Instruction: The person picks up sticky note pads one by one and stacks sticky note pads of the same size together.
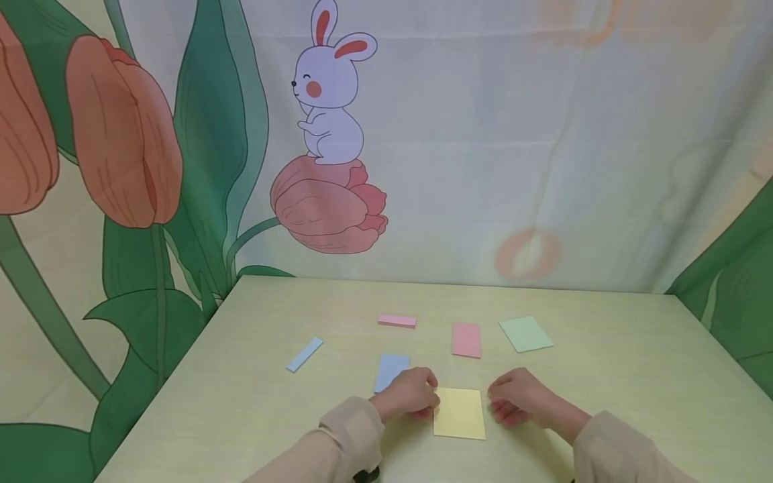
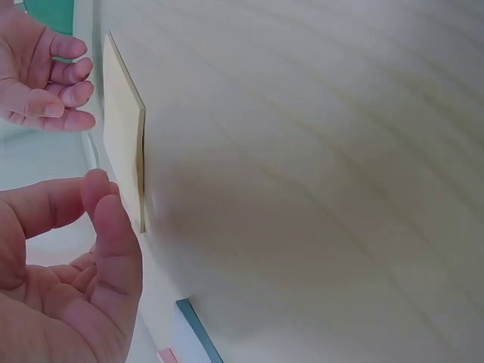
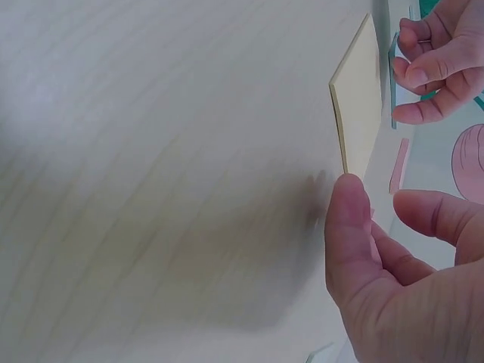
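Yellow square [image 1: 459,413] is lying between left hand [image 1: 413,392] and right hand [image 1: 519,397], both empty, curving loosely; blue rectangle [image 1: 392,370] is sitting beyond left hand, partly hidden.

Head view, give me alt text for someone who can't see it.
A person's left hand and right hand flank a flat yellow square on a pale table. Beyond lie a blue rectangle, blue strip, pink strip, pink rectangle and green square, before a backdrop of tulips and a rabbit.
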Motion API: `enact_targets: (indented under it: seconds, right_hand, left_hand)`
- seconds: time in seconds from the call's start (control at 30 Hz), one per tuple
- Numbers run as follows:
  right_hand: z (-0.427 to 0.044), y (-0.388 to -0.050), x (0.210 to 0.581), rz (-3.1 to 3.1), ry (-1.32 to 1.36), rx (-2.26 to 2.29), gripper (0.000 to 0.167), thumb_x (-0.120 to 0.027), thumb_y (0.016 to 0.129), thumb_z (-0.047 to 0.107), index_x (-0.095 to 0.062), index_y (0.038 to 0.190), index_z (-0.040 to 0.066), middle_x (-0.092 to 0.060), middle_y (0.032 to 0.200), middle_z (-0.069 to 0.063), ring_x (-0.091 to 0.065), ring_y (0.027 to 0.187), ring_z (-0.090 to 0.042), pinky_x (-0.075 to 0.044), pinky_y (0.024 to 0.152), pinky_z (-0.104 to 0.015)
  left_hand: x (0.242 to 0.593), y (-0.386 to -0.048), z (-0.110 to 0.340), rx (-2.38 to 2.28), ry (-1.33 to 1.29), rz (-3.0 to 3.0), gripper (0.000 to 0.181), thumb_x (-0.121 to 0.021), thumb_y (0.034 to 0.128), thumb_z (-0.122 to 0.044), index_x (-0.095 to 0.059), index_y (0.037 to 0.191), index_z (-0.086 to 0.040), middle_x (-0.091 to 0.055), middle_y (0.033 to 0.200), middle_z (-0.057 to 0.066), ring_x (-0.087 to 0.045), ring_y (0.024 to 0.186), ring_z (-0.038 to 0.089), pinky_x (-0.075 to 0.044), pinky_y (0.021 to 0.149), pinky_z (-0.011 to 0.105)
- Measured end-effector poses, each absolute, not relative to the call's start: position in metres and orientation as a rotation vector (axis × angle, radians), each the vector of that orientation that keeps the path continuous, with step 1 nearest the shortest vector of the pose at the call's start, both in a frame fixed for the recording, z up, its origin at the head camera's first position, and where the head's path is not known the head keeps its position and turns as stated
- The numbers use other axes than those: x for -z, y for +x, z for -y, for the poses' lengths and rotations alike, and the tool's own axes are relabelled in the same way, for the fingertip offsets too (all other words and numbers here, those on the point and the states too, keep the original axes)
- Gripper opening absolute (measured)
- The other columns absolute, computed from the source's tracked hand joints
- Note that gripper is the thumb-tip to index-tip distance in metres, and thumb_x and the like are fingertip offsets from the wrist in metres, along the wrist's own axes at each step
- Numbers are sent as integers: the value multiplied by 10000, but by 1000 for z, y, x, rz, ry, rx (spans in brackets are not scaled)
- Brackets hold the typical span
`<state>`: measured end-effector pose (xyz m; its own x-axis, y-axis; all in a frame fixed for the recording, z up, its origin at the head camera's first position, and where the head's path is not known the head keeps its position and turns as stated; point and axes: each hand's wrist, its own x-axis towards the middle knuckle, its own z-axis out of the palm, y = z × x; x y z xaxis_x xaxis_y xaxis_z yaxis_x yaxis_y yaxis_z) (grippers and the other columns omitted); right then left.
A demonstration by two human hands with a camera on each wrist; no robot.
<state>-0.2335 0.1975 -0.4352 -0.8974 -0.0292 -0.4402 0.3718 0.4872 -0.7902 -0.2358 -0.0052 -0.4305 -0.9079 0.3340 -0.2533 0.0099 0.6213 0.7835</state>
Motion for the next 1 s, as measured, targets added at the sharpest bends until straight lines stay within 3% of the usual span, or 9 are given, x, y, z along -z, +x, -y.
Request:
enact_targets:
  seconds: [0.23,0.53,1.0]
  right_hand:
    - [-207,-239,432,-2365,296,1370,203,-546,807,78,-598,953,-52,-603,670,-58,-548,553,-137,-495,536,-287]
    - [-218,-244,429,-2375,286,1384,234,-538,815,102,-579,973,-65,-614,743,-79,-561,596,-155,-502,571,-295]
    - [-230,-253,424,-2417,277,1384,281,-523,833,106,-553,1027,-95,-618,766,-82,-557,587,-137,-506,579,-286]
  left_hand:
    - [428,-237,1,-1223,316,-2477,197,-553,754,-1,-535,950,10,-529,567,45,-451,451,111,-353,426,197]
    - [425,-239,-12,-1335,412,-2498,194,-547,767,1,-570,955,41,-591,706,52,-593,621,199,-443,507,213]
    - [421,-234,-34,-1463,453,-2439,227,-557,791,-25,-591,997,64,-608,833,91,-578,682,182,-443,550,202]
